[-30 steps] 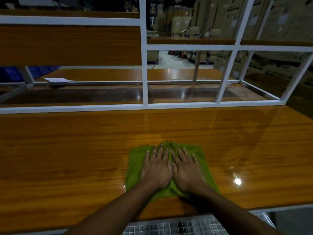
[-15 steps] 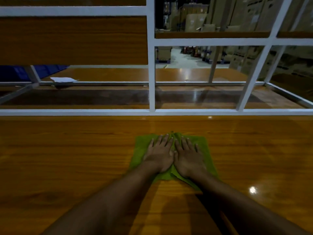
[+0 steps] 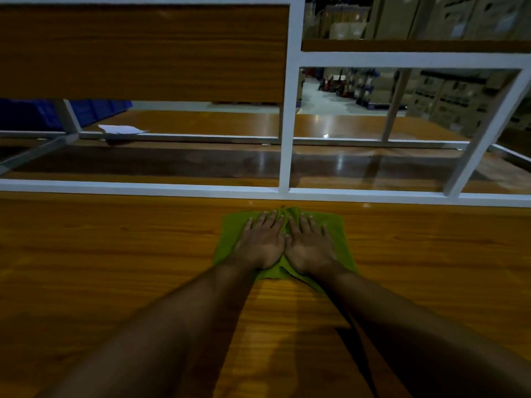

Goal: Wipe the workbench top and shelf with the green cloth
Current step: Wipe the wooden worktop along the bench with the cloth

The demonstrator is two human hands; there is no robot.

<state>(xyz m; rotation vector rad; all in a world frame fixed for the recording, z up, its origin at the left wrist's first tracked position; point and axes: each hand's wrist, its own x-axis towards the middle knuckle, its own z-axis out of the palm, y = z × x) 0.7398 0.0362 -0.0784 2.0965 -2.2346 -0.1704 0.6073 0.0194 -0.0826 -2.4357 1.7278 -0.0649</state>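
Both hands flat, palms down, side by side on the square green cloth [image 3: 339, 234]. Left hand [image 3: 260, 244] and right hand [image 3: 310, 247] press with straight fingers, no grasp. Cloth lies on the glossy orange wood workbench top [image 3: 115, 254], near the white metal frame rail [image 3: 143, 188] at the back edge. Wooden shelf [image 3: 172, 159] sits behind the rail.

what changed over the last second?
Both hands, left hand and right hand, pushed the green cloth forward across the workbench top, from near the front edge to just short of the white frame rail. Unchanged: palms flat side by side on the cloth, nothing gripped or released; white paper on the far surface stays put.
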